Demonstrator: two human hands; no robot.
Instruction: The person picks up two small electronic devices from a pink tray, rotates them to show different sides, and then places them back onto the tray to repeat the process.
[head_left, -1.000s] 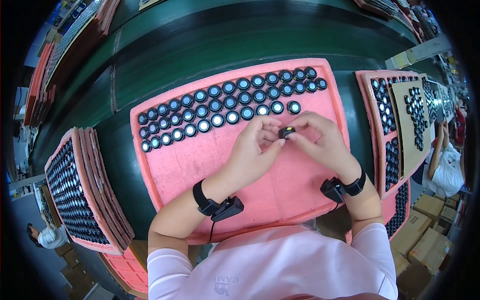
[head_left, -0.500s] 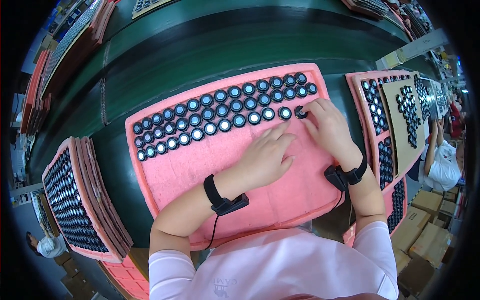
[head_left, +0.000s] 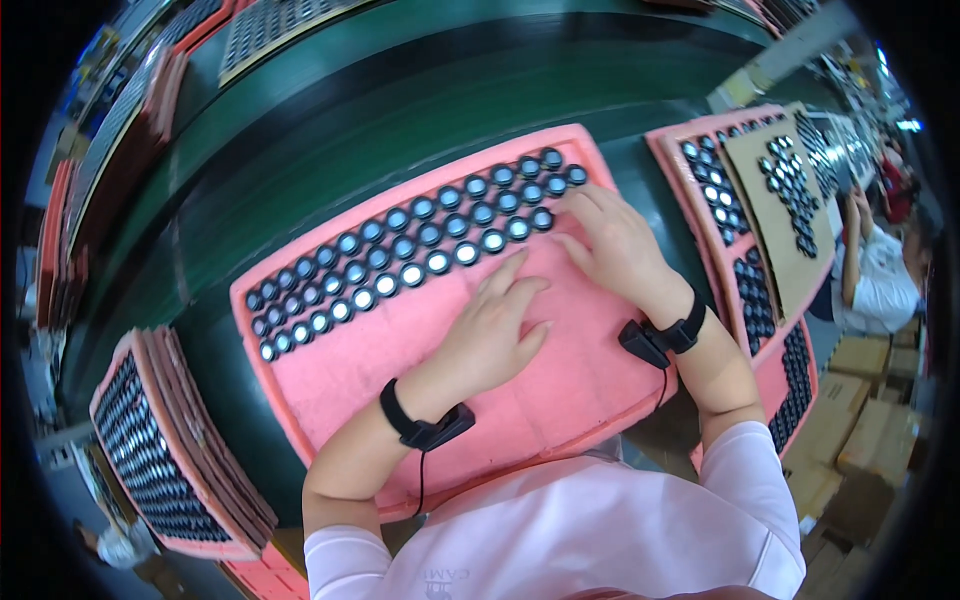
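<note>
The right hand (head_left: pixel 618 245) lies with its grip apart, fingers spread flat on the pink foam tray (head_left: pixel 560 390), fingertips touching the nearest round black caps (head_left: pixel 430 235) at the rows' right end. Just left of it, the left hand (head_left: pixel 492 330) rests open, palm down, on bare foam below the rows. The tray sits on the green desk (head_left: pixel 300 150). Stacked trays (head_left: pixel 170 450) stand well left.

Rows of round black caps (head_left: pixel 430 235) on pink foam tray (head_left: pixel 560 380)

Pale pink short sleeves; black cabled wristbands (head_left: pixel 425 428) on both wrists.
</note>
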